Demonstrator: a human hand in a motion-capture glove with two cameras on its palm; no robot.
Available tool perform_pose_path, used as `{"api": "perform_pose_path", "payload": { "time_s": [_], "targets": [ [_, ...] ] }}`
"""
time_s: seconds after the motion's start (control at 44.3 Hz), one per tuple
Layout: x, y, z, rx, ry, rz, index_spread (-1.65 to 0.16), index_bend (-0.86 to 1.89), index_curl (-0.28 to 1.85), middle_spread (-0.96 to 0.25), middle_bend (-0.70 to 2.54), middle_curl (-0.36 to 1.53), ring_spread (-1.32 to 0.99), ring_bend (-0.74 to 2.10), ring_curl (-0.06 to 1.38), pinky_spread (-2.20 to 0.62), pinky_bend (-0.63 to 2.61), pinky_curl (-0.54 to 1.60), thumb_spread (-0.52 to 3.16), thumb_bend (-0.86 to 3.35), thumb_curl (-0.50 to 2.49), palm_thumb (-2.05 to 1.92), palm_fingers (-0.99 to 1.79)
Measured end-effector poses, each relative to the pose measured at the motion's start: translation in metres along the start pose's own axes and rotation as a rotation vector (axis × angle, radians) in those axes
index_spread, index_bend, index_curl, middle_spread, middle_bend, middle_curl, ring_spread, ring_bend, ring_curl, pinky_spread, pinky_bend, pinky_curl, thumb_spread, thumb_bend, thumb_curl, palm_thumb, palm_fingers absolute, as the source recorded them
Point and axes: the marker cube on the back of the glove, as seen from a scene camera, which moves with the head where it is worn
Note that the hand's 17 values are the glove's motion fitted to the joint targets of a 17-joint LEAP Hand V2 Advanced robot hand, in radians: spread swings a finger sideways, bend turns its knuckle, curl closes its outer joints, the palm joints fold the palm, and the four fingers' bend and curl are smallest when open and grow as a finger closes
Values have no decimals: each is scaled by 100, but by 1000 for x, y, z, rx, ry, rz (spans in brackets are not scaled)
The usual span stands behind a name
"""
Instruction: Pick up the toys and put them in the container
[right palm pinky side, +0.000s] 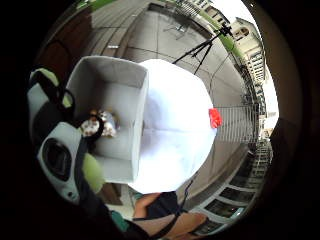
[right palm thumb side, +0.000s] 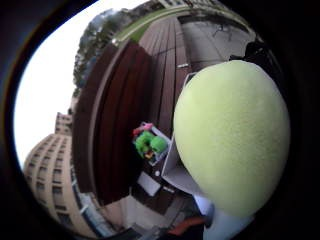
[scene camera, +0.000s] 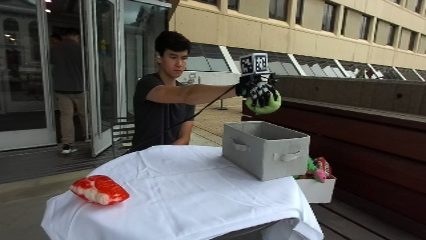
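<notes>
White-clothed table (scene camera: 186, 200): grey container (scene camera: 265, 149) near far edge, red-white toy (scene camera: 100, 190) at opposite edge.
</notes>
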Motion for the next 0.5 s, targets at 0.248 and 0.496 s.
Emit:
{"api": "perform_pose_path", "payload": {
  "time_s": [0.248,0.496],
  "targets": [
    [-1,2,32,-230,-18,-12,-37,19,26,-48,46,60,-44,105,45,-45,86,37,58,7,86,74,115],
    [17,5,35,-365,-74,-63,-28,3,15,-4,12,48,-13,71,36,-19,137,50,97,-9,62,30,-14]
  ]
}}
